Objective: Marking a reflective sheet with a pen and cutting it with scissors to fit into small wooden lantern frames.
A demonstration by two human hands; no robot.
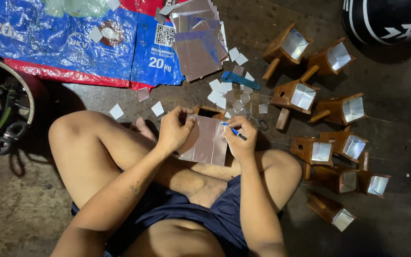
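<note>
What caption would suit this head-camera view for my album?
Seated cross-legged, a person steadies a shiny sheet with the left hand while the right hand holds a blue pen.

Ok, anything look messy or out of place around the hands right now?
Small cut squares lie scattered loosely over the floor and the blue sack, not piled. The mirror sheet held by the left hand and right hand looks intact.

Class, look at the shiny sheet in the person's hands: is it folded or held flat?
Flat: the shiny sheet shows one smooth, unbent face between left hand and right hand.
</note>
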